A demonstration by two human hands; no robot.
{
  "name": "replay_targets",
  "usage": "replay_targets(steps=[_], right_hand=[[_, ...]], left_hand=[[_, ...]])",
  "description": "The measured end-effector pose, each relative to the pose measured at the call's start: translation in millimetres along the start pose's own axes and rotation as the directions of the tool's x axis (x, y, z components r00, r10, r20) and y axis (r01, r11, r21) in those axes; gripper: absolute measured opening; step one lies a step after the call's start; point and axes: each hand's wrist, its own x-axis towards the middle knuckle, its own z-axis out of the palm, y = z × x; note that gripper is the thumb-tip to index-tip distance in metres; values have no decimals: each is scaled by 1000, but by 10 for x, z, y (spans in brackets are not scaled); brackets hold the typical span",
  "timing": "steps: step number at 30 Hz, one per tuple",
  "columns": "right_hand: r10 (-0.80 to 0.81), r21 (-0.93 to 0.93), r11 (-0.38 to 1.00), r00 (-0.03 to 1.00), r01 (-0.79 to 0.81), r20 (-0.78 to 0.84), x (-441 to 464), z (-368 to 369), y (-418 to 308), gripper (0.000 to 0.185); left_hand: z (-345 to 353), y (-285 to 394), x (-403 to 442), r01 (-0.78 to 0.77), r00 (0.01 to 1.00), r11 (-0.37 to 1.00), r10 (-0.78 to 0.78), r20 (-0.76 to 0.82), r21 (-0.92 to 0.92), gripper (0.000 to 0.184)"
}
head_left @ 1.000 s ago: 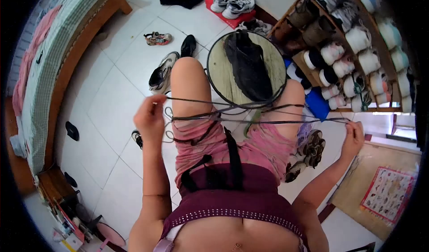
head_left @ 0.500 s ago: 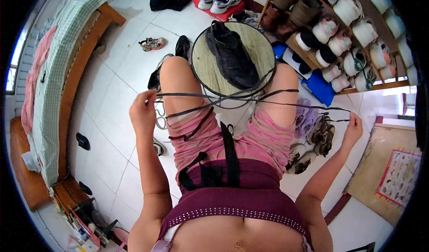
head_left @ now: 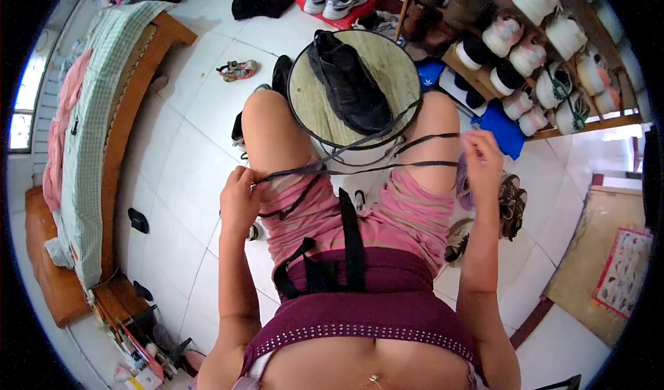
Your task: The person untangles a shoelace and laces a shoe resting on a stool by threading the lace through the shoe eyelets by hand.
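Observation:
A black shoe (head_left: 351,86) lies on a round stool (head_left: 304,89) with a wood-grain top, between the knees. Long black laces (head_left: 360,169) stretch across the thighs below the stool. At the left knee, my left hand (head_left: 241,195) is closed on one end of the laces. Beside the right knee, my right hand (head_left: 482,160) pinches the laces at their other side. One strand runs up to the stool's lower right rim, near the shoe. Black straps (head_left: 351,241) lie over the pink shorts and the waist.
A rack (head_left: 595,124) full of shoes stands at the upper right, with a blue bag (head_left: 501,128) below it. More shoes (head_left: 512,207) are on the tiled floor. A bed (head_left: 124,127) with a checked cover runs along the left.
My right hand has come inward, from far right to beside the right knee. My left hand has moved slightly down and right. The laces between them span a shorter width.

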Motion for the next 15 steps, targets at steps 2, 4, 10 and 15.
replay_targets(steps=[2, 4, 10, 15], right_hand=[[-186, 89, 980, 980, 179, 75, -21, 271, -177, 14], [-424, 194, 897, 897, 397, 126, -25, 547, -624, 24], [-514, 567, 786, 770, 246, 378, -426, 1276, -1322, 48], [-386, 483, 851, 869, 206, 309, -279, 858, -873, 13]], left_hand=[[-122, 214, -2, 39, 999, 998, -40, 0, -43, 12], [-156, 367, 5, 11, 999, 976, -19, -31, -219, 13], [-265, 997, 122, -409, 912, 864, 400, -92, -293, 13], [-310, 693, 121, -293, 956, 931, 292, -36, -218, 4]])
